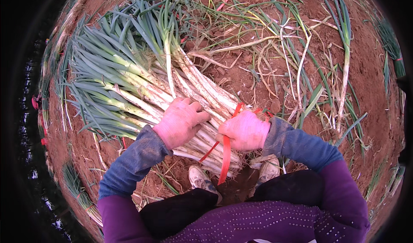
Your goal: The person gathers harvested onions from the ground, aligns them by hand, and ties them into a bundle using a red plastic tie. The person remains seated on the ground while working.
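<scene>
A large bunch of long green onions [151,84] lies before me on the soil, leaves to the upper left and rooted white ends near my feet. My left hand [180,122] rests on the white stalks, its fingers bent over them; whether it grips any is hidden. Near the root ends, my right hand [243,131] is closed on a red tie strip [226,159]. The strip crosses the stalks, and part hangs below my fist. Another stretch of the strip shows above my knuckles. Its course beneath the bunch is hidden.
Loose onion stalks [345,65] and scattered leaves [258,46] litter the reddish soil to the right. A tied bundle [80,194] lies at lower left, another [392,46] at far right. My shoes [201,180] stand close to the root ends.
</scene>
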Demonstrator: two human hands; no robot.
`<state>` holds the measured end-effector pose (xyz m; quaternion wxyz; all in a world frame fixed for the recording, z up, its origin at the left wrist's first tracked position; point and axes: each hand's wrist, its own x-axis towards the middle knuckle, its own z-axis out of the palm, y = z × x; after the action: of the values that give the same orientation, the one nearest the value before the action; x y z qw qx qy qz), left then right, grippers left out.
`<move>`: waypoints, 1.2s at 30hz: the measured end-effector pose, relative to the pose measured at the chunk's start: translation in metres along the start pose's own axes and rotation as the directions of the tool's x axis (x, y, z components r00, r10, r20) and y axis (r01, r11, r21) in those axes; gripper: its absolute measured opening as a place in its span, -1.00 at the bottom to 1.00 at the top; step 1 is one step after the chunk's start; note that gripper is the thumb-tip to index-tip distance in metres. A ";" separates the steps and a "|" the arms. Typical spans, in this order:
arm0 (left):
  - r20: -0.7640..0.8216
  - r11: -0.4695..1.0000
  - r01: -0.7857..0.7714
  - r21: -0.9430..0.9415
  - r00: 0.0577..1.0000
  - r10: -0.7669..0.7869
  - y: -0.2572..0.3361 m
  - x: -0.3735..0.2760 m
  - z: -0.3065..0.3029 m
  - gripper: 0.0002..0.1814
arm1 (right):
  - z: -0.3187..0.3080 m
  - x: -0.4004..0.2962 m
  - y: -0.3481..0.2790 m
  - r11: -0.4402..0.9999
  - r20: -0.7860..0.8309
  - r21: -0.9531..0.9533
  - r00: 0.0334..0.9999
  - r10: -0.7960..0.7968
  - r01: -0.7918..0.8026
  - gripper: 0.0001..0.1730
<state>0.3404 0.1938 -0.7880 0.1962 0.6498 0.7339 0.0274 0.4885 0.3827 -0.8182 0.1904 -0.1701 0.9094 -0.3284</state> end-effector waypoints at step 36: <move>0.443 0.349 0.468 -0.812 0.883 -0.154 -0.005 0.042 0.054 -0.74 | 0.009 -0.008 0.041 0.829 -0.351 -0.419 0.775 -0.525 0.371 -0.70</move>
<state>0.3500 0.2219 -0.8498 0.6202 0.2827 0.6745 0.2837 0.4916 0.4107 -0.8496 -0.1421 -0.3326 0.9009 -0.2398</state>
